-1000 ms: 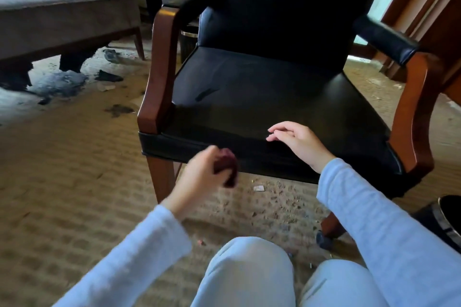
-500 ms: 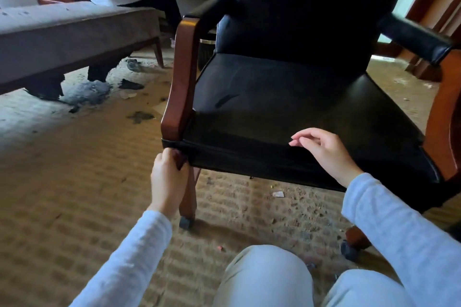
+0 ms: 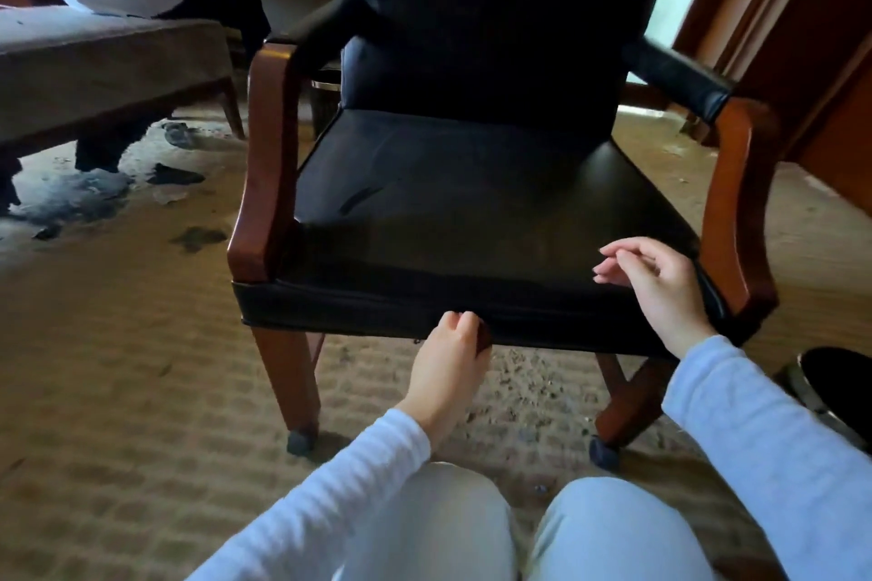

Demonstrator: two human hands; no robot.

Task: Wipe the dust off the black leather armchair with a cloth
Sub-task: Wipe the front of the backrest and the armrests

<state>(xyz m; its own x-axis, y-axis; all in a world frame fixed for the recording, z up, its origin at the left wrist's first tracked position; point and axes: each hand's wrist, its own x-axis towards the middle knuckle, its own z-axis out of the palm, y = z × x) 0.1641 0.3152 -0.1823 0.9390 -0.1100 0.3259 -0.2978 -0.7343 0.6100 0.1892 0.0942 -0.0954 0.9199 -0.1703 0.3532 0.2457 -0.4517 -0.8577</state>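
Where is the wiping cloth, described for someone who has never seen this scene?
Find the black leather armchair filling the middle, then follow its seat's front edge. There the left hand grips a small cloth, mostly hidden. It shows dark reddish beside black leather; the right hand holds nothing.

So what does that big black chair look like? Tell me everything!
The armchair has a shiny black leather seat and tall back, padded black armrests, and reddish-brown wooden arms and legs. It stands upright on carpet. The left hand holds a dark cloth against the seat's front edge; the right hand sits loosely over the seat's right front.
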